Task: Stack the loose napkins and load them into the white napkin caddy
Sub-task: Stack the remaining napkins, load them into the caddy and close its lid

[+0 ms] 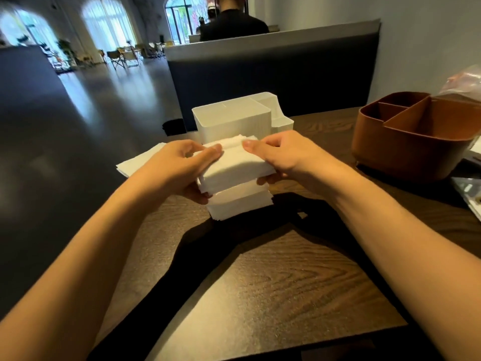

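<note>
Both hands (182,165) (283,155) grip a napkin batch (234,168) over the stack (239,201). Caddy (234,121) looks empty; loose napkins (138,162) remain at left.

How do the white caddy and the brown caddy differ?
The white caddy stands straight ahead, just behind the napkins held in both hands; the brown caddy sits off to the right, apart from them. White is pale and ribbed, brown looks smooth. Both are open-topped with dividers, and no napkins show inside either.
</note>
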`<move>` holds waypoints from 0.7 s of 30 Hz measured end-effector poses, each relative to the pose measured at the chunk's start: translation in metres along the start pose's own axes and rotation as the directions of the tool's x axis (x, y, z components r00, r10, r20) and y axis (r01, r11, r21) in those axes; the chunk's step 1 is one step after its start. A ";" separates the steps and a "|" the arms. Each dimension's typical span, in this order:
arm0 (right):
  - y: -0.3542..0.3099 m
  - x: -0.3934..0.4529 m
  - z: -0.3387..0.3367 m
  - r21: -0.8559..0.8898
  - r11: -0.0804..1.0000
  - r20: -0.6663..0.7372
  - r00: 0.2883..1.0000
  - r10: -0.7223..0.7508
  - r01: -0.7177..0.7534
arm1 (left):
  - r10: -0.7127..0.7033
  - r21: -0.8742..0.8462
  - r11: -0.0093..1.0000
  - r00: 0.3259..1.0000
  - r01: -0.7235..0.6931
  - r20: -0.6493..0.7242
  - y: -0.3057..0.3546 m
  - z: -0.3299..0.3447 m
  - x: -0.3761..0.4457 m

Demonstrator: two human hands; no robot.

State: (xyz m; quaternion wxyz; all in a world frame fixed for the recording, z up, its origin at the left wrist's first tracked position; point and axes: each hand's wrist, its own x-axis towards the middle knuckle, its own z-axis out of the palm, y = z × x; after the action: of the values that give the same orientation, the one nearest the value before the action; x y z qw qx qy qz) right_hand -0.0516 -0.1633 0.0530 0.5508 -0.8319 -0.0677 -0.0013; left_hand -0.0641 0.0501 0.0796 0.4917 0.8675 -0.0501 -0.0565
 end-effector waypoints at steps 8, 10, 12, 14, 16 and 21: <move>0.022 0.015 0.018 -0.314 0.949 -0.104 0.993 -0.053 0.017 | -0.050 0.154 0.985 0.977 0.083 -0.209 -0.038 0.005 0.013; 0.026 0.016 0.019 -0.358 0.933 -0.072 0.996 -0.055 0.026 | -0.016 0.251 0.965 0.972 0.076 -0.233 -0.047 0.006 0.012; 0.031 0.017 0.021 -0.374 0.927 -0.060 0.998 -0.023 -0.001 | 0.007 0.313 0.948 0.975 0.065 -0.224 -0.053 0.008 0.015; 0.033 0.019 0.023 -0.350 0.935 -0.051 0.998 0.034 -0.050 | 0.036 0.348 0.936 0.970 0.051 -0.239 -0.058 0.010 0.020; 0.033 0.020 0.024 -0.314 0.945 -0.049 0.995 0.086 -0.097 | 0.085 0.355 0.935 0.964 0.011 -0.252 -0.062 0.012 0.026; 0.032 0.016 0.024 -0.280 0.955 -0.065 0.994 0.085 -0.100 | 0.139 0.333 0.942 0.959 -0.050 -0.248 -0.059 0.018 0.022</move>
State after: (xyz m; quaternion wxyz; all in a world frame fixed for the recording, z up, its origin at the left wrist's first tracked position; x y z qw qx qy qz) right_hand -0.0342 -0.1513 0.0153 0.4272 -0.9040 -0.0134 -0.0068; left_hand -0.0435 0.0618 0.0190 0.3471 0.9325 -0.0337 0.0942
